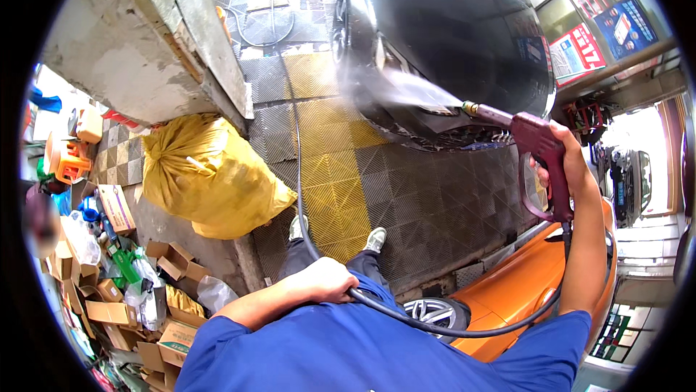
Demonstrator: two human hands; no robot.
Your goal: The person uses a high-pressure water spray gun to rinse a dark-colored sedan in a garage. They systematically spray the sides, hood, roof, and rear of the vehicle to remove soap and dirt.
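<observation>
1. Watching from afar, I see the maroon spray gun [544,147] in the right hand [571,154], which is clamped around its grip.
2. White spray [420,90] shoots from the nozzle, to the left of that hand, across the front of the black car [457,22].
3. My left hand [328,279] is closed on the black hose [449,332], which loops rightward from it and up to the gun.
4. Below the right hand I make out an orange car [500,298].
5. Up and left of the left hand sits a tied yellow sack [214,182]; cardboard boxes [174,261] lie farther left.
</observation>
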